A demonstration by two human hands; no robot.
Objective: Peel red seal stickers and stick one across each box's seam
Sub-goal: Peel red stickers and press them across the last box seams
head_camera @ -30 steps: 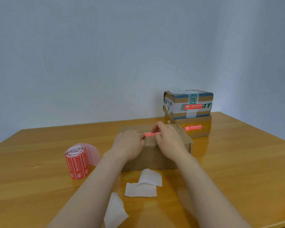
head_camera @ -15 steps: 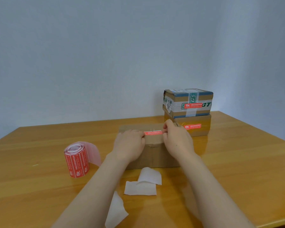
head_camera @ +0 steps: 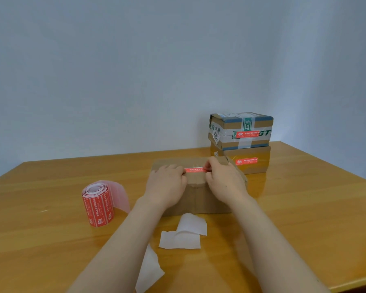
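A plain brown cardboard box point(head_camera: 199, 199) lies on the wooden table point(head_camera: 304, 208) in front of me. A red seal sticker point(head_camera: 195, 170) lies flat along its top near edge. My left hand point(head_camera: 166, 185) rests on the box's left part with its fingertips on the sticker's left end. My right hand point(head_camera: 224, 178) pinches or presses the sticker's right end. A roll of red stickers point(head_camera: 98, 205) stands to the left, a strip of backing trailing behind it.
Two stacked boxes stand at the back right, the taped upper box point(head_camera: 241, 130) and the lower box point(head_camera: 245, 160), each with a red sticker on its front. Three white backing scraps point(head_camera: 184, 233) lie near the front edge, between my forearms.
My right hand slid rightward along the box top, uncovering more of the red sticker between my hands. The left hand stayed put.
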